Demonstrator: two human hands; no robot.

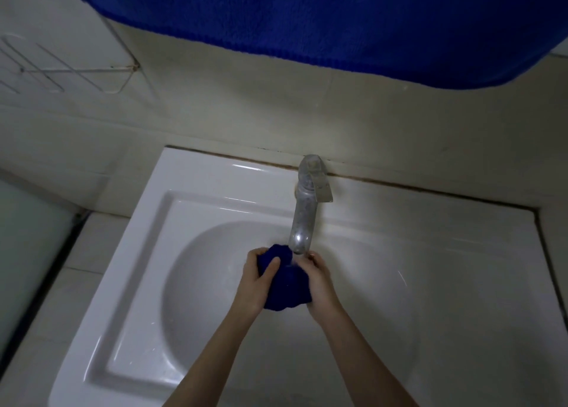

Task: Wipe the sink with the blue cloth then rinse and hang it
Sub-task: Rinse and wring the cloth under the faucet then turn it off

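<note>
Rinse step | I see left hand [256,279] and right hand [318,279] gripping bunched blue cloth [284,286] under faucet [304,209] spout, over sink [190,185] basin | risk, I judge: hard wringing splashes water past rim

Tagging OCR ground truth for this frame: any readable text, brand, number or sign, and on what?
None readable.
The tap and its lever show no brand mark.
The sink, the blue cloth gripped by the left hand and right hand, the blue towel, the wire rack and the wall tiles carry no print.
</note>
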